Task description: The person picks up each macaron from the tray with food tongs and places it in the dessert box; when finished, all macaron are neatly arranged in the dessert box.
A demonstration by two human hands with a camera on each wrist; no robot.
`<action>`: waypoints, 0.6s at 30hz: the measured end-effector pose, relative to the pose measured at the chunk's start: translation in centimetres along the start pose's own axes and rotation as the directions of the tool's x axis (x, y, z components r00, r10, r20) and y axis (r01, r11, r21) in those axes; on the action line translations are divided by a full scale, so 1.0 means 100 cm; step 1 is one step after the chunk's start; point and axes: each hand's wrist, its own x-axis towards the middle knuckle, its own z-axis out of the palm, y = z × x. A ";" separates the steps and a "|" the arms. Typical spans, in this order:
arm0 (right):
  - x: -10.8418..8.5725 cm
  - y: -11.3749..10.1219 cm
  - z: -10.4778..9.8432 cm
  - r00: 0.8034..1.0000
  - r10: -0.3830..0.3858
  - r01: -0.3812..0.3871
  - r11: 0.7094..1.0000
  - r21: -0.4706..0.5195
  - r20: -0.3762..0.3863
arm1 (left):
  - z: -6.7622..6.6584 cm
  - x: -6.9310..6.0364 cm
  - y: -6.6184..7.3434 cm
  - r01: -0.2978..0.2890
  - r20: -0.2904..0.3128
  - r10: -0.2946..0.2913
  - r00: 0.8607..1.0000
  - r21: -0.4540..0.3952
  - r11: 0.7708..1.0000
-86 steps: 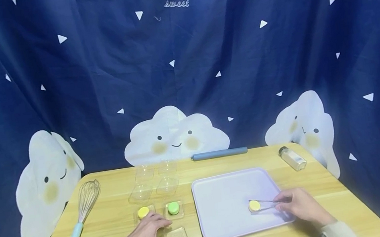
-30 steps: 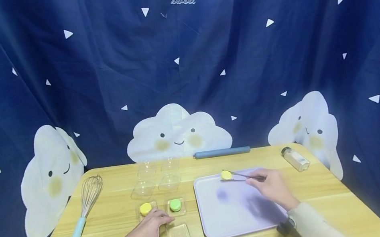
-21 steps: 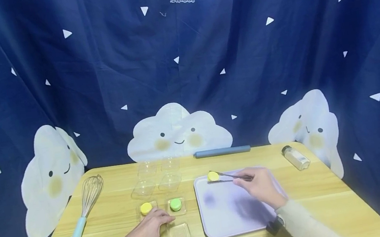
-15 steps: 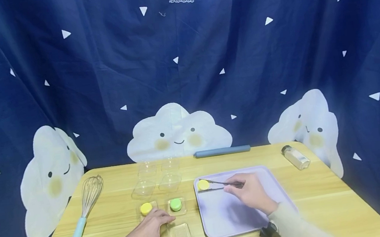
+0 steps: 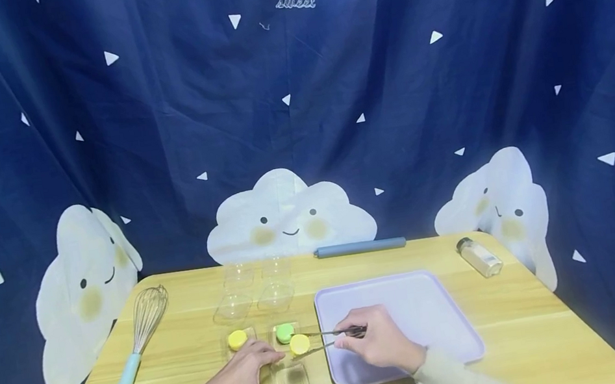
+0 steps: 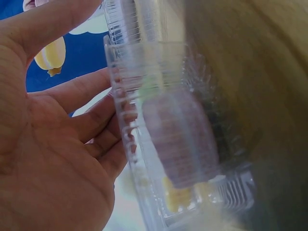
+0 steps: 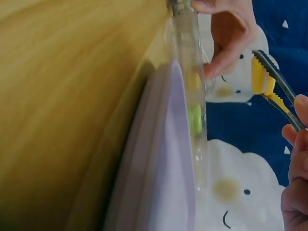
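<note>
My right hand (image 5: 378, 343) grips dark tongs (image 5: 321, 333), whose toothed tips pinch a yellow macaron (image 5: 299, 344). In the right wrist view this macaron (image 7: 262, 77) hangs clear above the clear plastic box (image 5: 293, 383). Another yellow macaron (image 5: 237, 339) and a green macaron (image 5: 285, 333) sit in the box's far compartments. My left hand (image 5: 236, 382) rests at the box's near left, thumb and fingers spread, fingertips touching its edge. The left wrist view shows a purple macaron (image 6: 180, 137) in the box; the hand hides it from the head view.
A lilac tray (image 5: 418, 307) lies right of the box, under my right hand. Behind the box stands its domed lid (image 5: 275, 296). A whisk (image 5: 133, 361) lies at left, a blue stick (image 5: 359, 247) along the far edge, and a shaker jar (image 5: 479, 258) at far right.
My right hand has lifted the yellow macaron off the tray with the tongs and carried it left, over the box. My left hand has stayed put.
</note>
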 end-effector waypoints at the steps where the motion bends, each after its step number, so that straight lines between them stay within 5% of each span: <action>1: 0.000 -0.002 0.001 1.000 -0.014 0.014 1.000 0.002 0.003 | 0.000 0.000 0.000 -0.006 -0.001 0.006 1.000 -0.004 1.000; 9: -0.003 -0.002 0.009 0.990 -0.128 0.129 0.992 -0.013 0.061 | -0.001 -0.002 0.000 -0.016 -0.003 0.016 1.000 -0.007 1.000; 18: -0.004 0.001 0.019 0.986 -0.044 0.049 0.998 -0.029 0.158 | 0.001 0.000 0.000 0.007 0.001 -0.007 1.000 -0.005 1.000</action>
